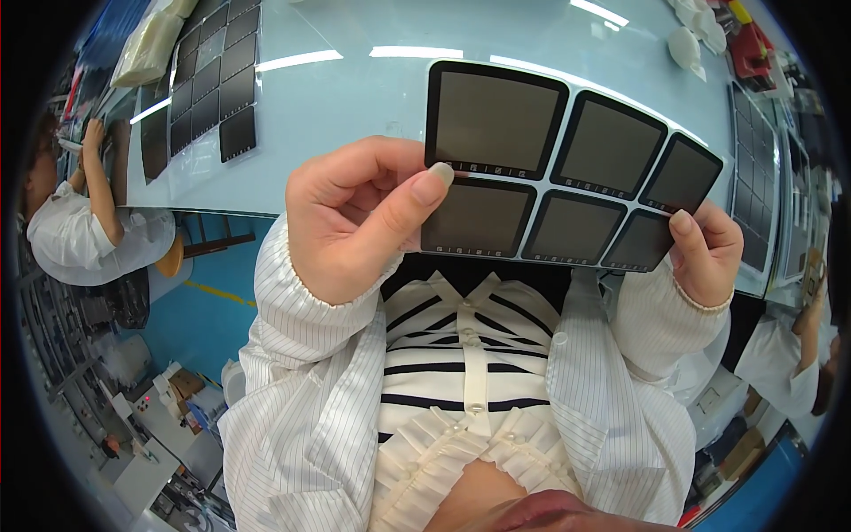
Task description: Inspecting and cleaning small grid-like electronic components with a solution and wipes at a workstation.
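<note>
At left, dark rectangular panels (204, 90) lie in rows on the glossy pale-blue table (341, 102). The left hand (355, 217) pinches the left side of a sheet of six black-bordered grey rectangles (496, 120), raised at the table's near edge; the right hand (707, 253) grips its right end.

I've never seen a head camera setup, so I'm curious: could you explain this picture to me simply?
There is no machine here, just a person's two bare hands. The view comes from a wide camera worn on the head, looking down, so straight edges bend near the rim.

The left hand has its grip on the left edge of a sheet of six dark panels, thumb in front. The right hand holds the sheet's right edge, low down.

Beyond is a pale blue table. More dark panels lie on it at the upper left. Another person in white is at the far left.
</note>
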`<state>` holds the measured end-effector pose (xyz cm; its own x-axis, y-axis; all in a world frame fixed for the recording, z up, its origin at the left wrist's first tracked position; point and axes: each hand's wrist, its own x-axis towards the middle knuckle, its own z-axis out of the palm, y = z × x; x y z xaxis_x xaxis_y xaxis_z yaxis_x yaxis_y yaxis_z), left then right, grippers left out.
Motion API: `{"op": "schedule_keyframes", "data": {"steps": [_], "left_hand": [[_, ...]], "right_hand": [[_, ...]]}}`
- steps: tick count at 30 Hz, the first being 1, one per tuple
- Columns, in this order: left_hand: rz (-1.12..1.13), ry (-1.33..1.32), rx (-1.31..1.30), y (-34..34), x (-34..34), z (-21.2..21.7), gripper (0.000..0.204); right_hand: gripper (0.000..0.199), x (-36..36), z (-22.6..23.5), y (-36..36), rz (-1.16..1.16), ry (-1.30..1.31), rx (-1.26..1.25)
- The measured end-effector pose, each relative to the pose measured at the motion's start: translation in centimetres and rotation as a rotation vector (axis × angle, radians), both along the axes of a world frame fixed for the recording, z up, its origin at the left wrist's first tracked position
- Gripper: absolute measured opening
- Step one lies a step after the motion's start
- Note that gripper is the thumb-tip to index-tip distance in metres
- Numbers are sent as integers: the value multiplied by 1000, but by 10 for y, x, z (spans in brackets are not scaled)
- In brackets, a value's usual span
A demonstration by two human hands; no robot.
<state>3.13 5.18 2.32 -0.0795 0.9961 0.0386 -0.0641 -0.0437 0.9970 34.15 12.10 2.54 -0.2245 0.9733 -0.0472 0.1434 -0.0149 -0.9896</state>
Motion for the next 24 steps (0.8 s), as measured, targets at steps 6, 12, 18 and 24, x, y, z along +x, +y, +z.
{"op": "schedule_keyframes", "data": {"steps": [6,12,18,24], "left_hand": [[58,-80,-15,-2,-3,-3,12],[117,-62,13,-3,-14,-6,11],[162,-61,58,-4,-17,-11,11],[114,-60,98,-3,-21,-14,11]], "right_hand": [[19,-6,3,-2,37,20,-3],[12,-9,8,-6,103,13,-51],[10,-14,8,-9,77,43,-82],[10,-17,9,-10,61,63,-96]]}}
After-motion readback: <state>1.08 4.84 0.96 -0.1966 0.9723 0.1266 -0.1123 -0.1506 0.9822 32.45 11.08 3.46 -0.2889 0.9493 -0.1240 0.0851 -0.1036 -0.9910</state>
